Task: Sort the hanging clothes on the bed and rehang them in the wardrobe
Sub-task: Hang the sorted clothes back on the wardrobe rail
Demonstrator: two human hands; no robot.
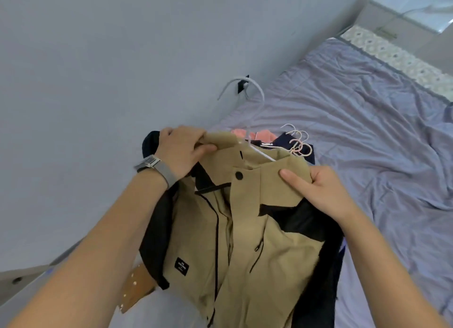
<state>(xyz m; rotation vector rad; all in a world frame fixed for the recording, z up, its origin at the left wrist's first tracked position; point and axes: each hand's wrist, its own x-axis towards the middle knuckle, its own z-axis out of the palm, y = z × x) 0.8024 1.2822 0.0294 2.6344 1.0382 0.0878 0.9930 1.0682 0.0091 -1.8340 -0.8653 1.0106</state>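
A tan jacket with black panels (247, 229) hangs in front of me on a white hanger (255, 99), whose hook rises above the collar. My left hand (180, 148), with a watch on the wrist, pinches the jacket's left shoulder at the collar. My right hand (318, 188) grips the right shoulder, thumb on top of the fabric. Behind the jacket, a pile of clothes (282, 141) in pink and navy lies on the bed (367, 131) with several pale hangers (297, 139) sticking out.
The bed has a rumpled lilac sheet and runs along a plain grey-blue wall (122, 58) with a dark socket (242, 84). A brown dotted garment (136, 288) lies under the jacket at lower left. A patterned mattress edge (397, 55) shows at the far end.
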